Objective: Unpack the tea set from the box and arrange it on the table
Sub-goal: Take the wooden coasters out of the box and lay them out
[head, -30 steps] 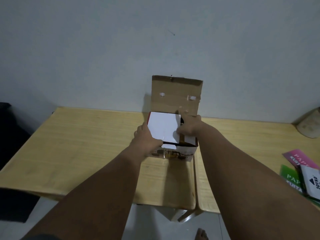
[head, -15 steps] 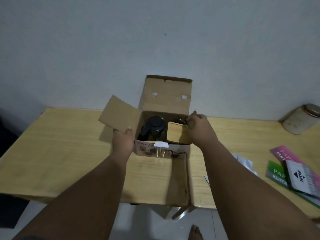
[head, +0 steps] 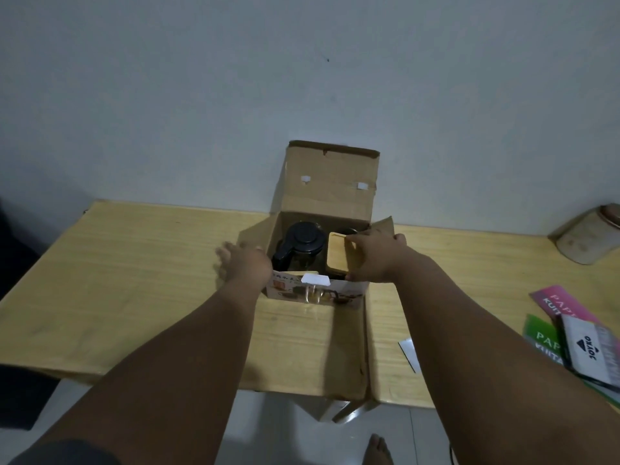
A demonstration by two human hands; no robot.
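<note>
An open cardboard box (head: 330,176) stands at the middle of the wooden table (head: 134,270), its back flap upright and its side flaps spread outward. Inside on the left sits a glass teapot with a black lid (head: 303,241). To its right lies a light wooden square piece (head: 335,256). My right hand (head: 372,260) lies over the right side of that piece, fingers at its far edge and thumb at its near edge. My left hand (head: 246,265) is blurred beside the box's left wall, fingers apart, holding nothing.
A round jar (head: 587,234) lies tilted at the far right by the wall. Pink and green booklets with a black-and-white packet (head: 570,330) lie at the right edge. A white paper sheet (head: 411,354) rests near my right forearm. A seam (head: 367,347) splits two tabletops.
The white sheet covering the box top is gone and the contents show. My left hand let go of the left flap, which dropped outward. My right hand moved onto the wooden piece.
</note>
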